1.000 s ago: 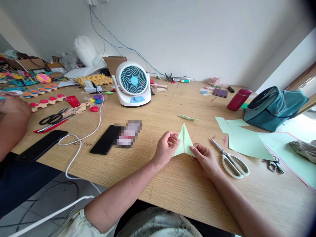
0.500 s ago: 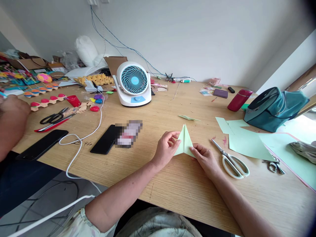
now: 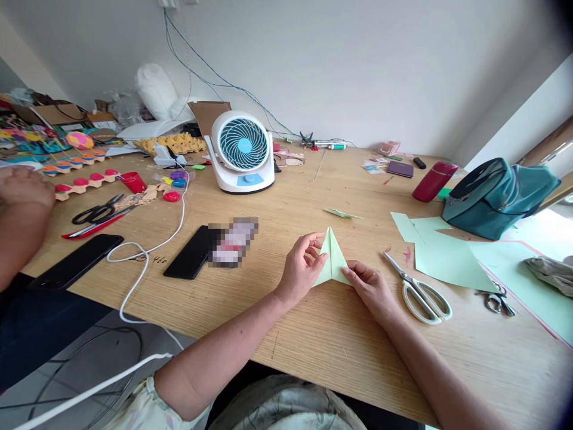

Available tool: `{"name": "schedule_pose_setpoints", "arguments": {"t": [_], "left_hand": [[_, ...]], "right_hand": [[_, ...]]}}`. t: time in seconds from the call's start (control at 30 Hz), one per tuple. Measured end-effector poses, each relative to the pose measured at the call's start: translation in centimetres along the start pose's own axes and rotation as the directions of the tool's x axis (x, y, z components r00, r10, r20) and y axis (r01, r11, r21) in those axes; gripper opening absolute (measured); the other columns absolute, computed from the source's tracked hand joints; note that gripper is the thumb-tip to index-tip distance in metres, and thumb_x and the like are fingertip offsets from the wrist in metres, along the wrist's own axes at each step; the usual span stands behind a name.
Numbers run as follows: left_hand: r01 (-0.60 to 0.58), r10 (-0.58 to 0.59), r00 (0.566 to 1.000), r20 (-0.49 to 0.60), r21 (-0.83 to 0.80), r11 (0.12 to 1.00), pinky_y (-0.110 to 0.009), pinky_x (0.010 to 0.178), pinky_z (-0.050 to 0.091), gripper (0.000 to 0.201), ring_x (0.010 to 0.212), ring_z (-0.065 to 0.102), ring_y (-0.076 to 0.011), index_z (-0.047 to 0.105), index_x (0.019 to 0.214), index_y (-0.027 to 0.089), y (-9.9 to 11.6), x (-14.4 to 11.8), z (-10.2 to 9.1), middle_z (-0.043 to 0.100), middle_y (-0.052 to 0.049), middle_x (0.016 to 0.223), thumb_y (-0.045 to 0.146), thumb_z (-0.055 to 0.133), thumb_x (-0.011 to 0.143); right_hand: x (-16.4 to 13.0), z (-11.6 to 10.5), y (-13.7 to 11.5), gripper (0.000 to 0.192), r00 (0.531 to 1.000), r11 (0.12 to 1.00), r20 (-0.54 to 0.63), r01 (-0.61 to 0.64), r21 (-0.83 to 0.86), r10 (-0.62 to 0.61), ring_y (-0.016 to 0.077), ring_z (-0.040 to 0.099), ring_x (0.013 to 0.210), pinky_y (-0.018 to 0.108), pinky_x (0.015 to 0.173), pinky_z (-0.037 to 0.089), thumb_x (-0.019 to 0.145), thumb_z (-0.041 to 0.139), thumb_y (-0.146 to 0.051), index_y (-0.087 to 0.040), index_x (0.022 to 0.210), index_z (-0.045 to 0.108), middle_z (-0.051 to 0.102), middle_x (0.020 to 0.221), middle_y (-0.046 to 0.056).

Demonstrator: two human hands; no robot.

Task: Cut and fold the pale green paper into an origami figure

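Note:
A pale green folded paper (image 3: 332, 260), pointed at the top and creased down its middle, is held just over the wooden table. My left hand (image 3: 303, 263) pinches its left side between thumb and fingers. On the lower right corner, my right hand (image 3: 367, 283) is closed with the thumb on top and the fingers underneath. Beyond the hands lies another small folded green paper (image 3: 342, 213). White-handled scissors (image 3: 423, 295) rest on the table to the right of my right hand.
Green paper sheets (image 3: 452, 263) lie at right near keys (image 3: 498, 300), a teal bag (image 3: 501, 197) and a red bottle (image 3: 435, 181). A white fan (image 3: 242, 154) stands at the back. Phones (image 3: 192, 254) and a white cable (image 3: 145, 266) lie left, near another person's arm (image 3: 22, 221).
The folded paper has shifted slightly left, its tip tilting left and its right half showing wider. Both hands keep hold of it. The other person's hand at far left has moved a little.

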State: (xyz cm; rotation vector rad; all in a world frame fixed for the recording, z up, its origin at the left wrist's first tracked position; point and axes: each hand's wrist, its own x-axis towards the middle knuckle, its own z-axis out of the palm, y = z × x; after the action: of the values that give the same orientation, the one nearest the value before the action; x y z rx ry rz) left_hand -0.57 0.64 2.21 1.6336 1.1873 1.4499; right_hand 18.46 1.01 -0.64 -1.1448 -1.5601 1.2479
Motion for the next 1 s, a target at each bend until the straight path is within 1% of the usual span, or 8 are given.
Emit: {"name": "schedule_pose_setpoints", "arguments": {"t": [0.17, 0.37, 0.43, 0.57, 0.67, 0.77, 0.87, 1.0], "left_hand": [[-0.013, 0.014, 1.0, -0.022, 0.031, 0.999, -0.02, 0.063, 0.047, 0.032, 0.079, 0.056, -0.0119, 0.058, 0.119, 0.021, 0.2, 0.2, -0.3, 0.058, -0.006, 0.105, 0.021, 0.06, 0.086], [-0.026, 0.027, 0.999, -0.033, 0.012, 1.0, -0.02, 0.062, 0.046, 0.029, 0.081, 0.056, -0.0122, 0.059, 0.116, 0.021, 0.2, 0.4, -0.5, 0.058, -0.006, 0.106, 0.021, 0.06, 0.087], [-0.042, 0.042, 0.998, -0.04, -0.003, 0.999, -0.02, 0.064, 0.047, 0.024, 0.082, 0.056, -0.0123, 0.061, 0.11, 0.021, 0.1, 0.4, -0.4, 0.058, -0.006, 0.106, 0.022, 0.06, 0.086], [-0.059, 0.058, 0.997, -0.052, -0.01, 0.998, -0.021, 0.062, 0.045, 0.007, 0.077, 0.054, -0.0121, 0.062, 0.09, 0.019, -0.1, 0.4, -0.3, 0.058, -0.003, 0.097, 0.021, 0.063, 0.083], [-0.068, 0.07, 0.996, -0.048, 0.041, 0.997, -0.023, 0.062, 0.043, 0.004, 0.074, 0.051, -0.0121, 0.061, 0.083, 0.018, -0.2, 0.5, -0.2, 0.056, -0.002, 0.089, 0.02, 0.065, 0.082], [-0.074, 0.078, 0.996, -0.04, 0.109, 0.991, -0.024, 0.066, 0.042, 0.008, 0.073, 0.048, -0.0124, 0.06, 0.076, 0.018, -0.3, 0.5, -0.2, 0.053, 0.0, 0.082, 0.019, 0.066, 0.081], [-0.048, 0.054, 0.998, -0.031, 0.172, 0.984, -0.025, 0.068, 0.04, 0.017, 0.072, 0.045, -0.0124, 0.057, 0.068, 0.018, -0.5, 0.4, -0.2, 0.048, 0.001, 0.076, 0.021, 0.069, 0.079], [-0.016, 0.008, 0.999, 0.034, 0.233, 0.972, -0.024, 0.064, 0.037, 0.025, 0.069, 0.045, -0.012, 0.055, 0.062, 0.017, -0.8, 0.4, 0.0, 0.044, 0.003, 0.071, 0.024, 0.072, 0.078]], "right_hand": [[-0.1, 0.2, -0.6, 0.036, 1.0, 1.0, 0.019, -0.005, -0.011, 0.005, 0.0161, 0.05, 0.066, 0.026, 0.058, 0.043, 0.081, 0.065, -0.057, -0.023, 0.089, 0.073, 0.062, 0.074, 0.001], [0.0, 0.3, -0.7, 0.036, 0.999, 0.999, 0.035, 0.005, -0.038, -0.004, 0.0156, 0.049, 0.066, 0.026, 0.058, 0.044, 0.081, 0.064, -0.056, -0.022, 0.088, 0.072, 0.061, 0.074, 0.001], [0.0, 0.2, -0.6, 0.036, 0.999, 0.999, 0.043, 0.004, -0.05, -0.002, 0.0154, 0.049, 0.066, 0.026, 0.059, 0.044, 0.083, 0.063, -0.055, -0.021, 0.09, 0.071, 0.06, 0.074, 0.001], [-0.1, 0.2, -0.6, 0.036, 0.999, 0.996, 0.049, 0.008, -0.084, -0.004, 0.0153, 0.048, 0.066, 0.026, 0.059, 0.043, 0.084, 0.061, -0.054, -0.02, 0.09, 0.07, 0.059, 0.074, 0.001], [-0.1, 0.2, -0.8, 0.037, 0.999, 0.995, 0.052, 0.013, -0.097, -0.008, 0.0153, 0.048, 0.066, 0.026, 0.059, 0.043, 0.084, 0.061, -0.055, -0.019, 0.088, 0.069, 0.059, 0.074, 0.001], [-0.1, 0.2, -1.0, 0.038, 0.998, 0.993, 0.053, 0.02, -0.112, -0.014, 0.0152, 0.048, 0.064, 0.026, 0.058, 0.043, 0.083, 0.061, -0.056, -0.019, 0.087, 0.069, 0.058, 0.073, 0.001], [-0.1, 0.2, -1.1, 0.038, 0.998, 0.992, 0.057, 0.025, -0.128, -0.017, 0.0155, 0.049, 0.065, 0.026, 0.058, 0.043, 0.083, 0.06, -0.056, -0.019, 0.087, 0.069, 0.059, 0.074, 0.001], [-0.1, 0.2, -0.9, 0.037, 0.998, 0.99, 0.052, 0.027, -0.14, -0.02, 0.0153, 0.049, 0.064, 0.026, 0.058, 0.043, 0.084, 0.06, -0.055, -0.019, 0.09, 0.069, 0.06, 0.074, 0.001]]}}
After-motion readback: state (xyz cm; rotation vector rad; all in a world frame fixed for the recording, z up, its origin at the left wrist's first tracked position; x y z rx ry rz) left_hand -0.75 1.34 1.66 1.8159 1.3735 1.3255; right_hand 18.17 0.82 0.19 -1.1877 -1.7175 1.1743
